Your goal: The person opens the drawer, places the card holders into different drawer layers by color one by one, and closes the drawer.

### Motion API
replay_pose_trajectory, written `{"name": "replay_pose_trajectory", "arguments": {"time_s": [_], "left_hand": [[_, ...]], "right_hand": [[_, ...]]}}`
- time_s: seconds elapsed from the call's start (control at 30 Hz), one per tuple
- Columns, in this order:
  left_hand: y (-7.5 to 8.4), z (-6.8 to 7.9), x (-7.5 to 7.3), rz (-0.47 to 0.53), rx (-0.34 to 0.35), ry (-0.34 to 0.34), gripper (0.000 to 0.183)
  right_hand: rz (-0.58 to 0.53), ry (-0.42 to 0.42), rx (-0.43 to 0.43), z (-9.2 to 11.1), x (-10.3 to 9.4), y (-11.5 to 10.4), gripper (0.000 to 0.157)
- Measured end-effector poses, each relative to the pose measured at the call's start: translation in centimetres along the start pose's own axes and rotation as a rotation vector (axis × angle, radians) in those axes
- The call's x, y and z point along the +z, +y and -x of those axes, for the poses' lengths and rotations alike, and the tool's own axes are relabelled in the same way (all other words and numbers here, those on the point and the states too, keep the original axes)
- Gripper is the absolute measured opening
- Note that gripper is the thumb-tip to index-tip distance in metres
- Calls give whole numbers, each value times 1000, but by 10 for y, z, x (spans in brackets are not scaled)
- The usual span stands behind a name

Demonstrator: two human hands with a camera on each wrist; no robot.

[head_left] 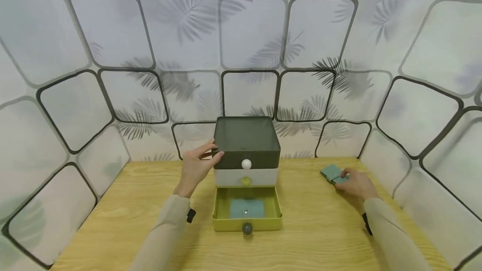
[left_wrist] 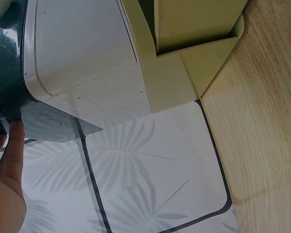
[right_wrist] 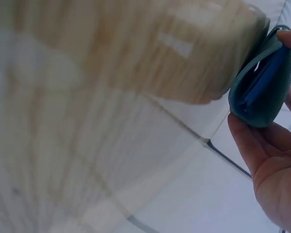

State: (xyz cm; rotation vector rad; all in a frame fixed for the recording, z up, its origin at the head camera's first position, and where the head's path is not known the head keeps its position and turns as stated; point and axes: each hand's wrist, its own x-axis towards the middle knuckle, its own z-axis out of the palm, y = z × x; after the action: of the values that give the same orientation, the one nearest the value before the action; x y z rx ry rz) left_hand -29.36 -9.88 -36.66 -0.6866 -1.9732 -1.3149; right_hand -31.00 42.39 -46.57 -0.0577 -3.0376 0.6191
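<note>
A small drawer unit has a dark grey-green top drawer (head_left: 229, 160), a white middle drawer (head_left: 229, 177) and a yellow-green bottom drawer (head_left: 263, 224) that is pulled out. Inside the bottom one lies a light blue wallet-like case (head_left: 246, 207) with a snap. My left hand (head_left: 194, 168) touches the unit's upper left front corner, its fingers fairly straight; in the left wrist view fingers (left_wrist: 12, 150) rest against the dark part. At the far right, my right hand (head_left: 357, 184) pinches a teal wallet (head_left: 332, 173). The right wrist view shows this wallet (right_wrist: 262, 92) between thumb and fingers, with blue inside.
The unit stands on a light wood table (head_left: 150, 195), near its back edge. Patterned white panels (head_left: 252, 32) with leaf prints rise behind and along both sides. The right hand is close to the right panel (head_left: 425, 170).
</note>
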Motion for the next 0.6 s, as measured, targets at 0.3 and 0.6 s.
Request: {"name": "replay_pose_trajectory", "arguments": {"time_s": [0.3, 0.6], "left_hand": [[1, -3, -1, 2, -3, -13, 20], [-2, -1, -2, -5, 8, 13, 20]], "right_hand": [[-13, 82, -96, 3, 7, -12, 42], [-57, 112, -204, 4, 7, -42, 39]]}}
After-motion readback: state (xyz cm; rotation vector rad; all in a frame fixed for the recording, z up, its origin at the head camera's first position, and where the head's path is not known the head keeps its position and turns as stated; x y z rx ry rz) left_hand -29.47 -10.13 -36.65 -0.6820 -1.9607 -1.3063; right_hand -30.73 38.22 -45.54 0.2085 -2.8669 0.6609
